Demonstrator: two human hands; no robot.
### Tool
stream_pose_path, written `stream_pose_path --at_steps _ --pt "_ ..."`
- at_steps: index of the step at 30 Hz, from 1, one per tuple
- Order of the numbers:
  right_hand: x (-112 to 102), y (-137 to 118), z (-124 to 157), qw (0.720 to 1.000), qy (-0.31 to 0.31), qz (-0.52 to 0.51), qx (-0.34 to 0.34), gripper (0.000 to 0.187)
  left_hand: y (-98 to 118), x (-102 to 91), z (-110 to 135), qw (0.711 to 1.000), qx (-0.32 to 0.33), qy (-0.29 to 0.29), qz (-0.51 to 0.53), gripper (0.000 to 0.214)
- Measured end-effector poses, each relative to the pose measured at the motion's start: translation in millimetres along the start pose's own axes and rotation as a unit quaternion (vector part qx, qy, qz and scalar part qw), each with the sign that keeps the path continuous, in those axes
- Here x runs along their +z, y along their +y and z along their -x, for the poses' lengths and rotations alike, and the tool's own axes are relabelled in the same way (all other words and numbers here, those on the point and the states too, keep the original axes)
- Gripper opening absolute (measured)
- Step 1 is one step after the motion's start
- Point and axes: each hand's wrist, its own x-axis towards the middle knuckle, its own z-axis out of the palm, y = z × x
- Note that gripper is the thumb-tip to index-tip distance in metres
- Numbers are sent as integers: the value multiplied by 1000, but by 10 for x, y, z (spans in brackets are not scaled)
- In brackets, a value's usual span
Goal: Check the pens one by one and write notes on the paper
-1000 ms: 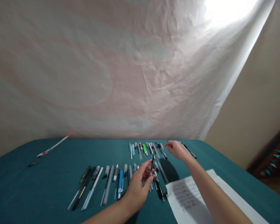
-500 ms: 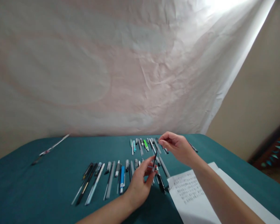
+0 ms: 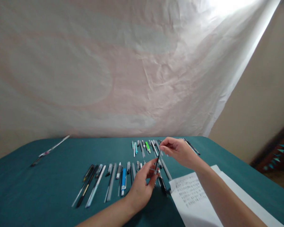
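My left hand (image 3: pixel 142 186) hovers over the teal table (image 3: pixel 38 189) and pinches the lower end of a thin black pen (image 3: pixel 157 162), held nearly upright. My right hand (image 3: pixel 178 150) is closed in a pinch at the pen's top end, as if on its cap. Under and around the hands lies a near row of pens (image 3: pixel 109 181), side by side. A far row of pens (image 3: pixel 145 147), one of them green, lies just behind the hands.
A white sheet of written paper (image 3: pixel 191 201) lies at the right under my right forearm. Two long pens (image 3: pixel 49 151) lie end to end at the far left. Two dark pens (image 3: pixel 191 146) lie far right. A wrinkled white cloth (image 3: pixel 109 69) hangs behind the table.
My right hand came back from the far right pens toward me and closed on the top of the pen that my left hand holds. The left hand barely moved.
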Motion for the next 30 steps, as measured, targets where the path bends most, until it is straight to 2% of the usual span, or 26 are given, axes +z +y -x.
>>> stream_pose_path --at_steps 5,8,11,13,16,19,22,26,30 --pt "-35 11 3 998 -54 17 14 27 -14 0 2 1000 0 0 -3 42" --pt "-117 122 -38 999 -36 13 25 35 -22 -2 8 1000 0 7 -9 43" --pt "-217 434 -171 992 8 87 92 36 -23 -6 16 1000 -1 17 -16 44" --pt "-277 727 -302 974 33 159 157 36 -21 -10 21 1000 -2 18 -18 44" --pt "-326 1156 -497 953 19 211 216 30 -23 -17 26 1000 -5 22 -17 44" --pt "-296 1455 -645 929 -14 256 267 25 -37 -24 23 999 -7 28 -14 43" --pt "-195 1617 -753 911 -46 283 297 29 -54 -33 14 999 -6 29 -15 41" --pt "-51 1716 -849 895 -77 301 319 29 -65 -44 6 999 -3 28 -20 41" --pt "-6 1722 -874 890 -82 297 336 28 -68 -46 5 999 0 25 -21 41"
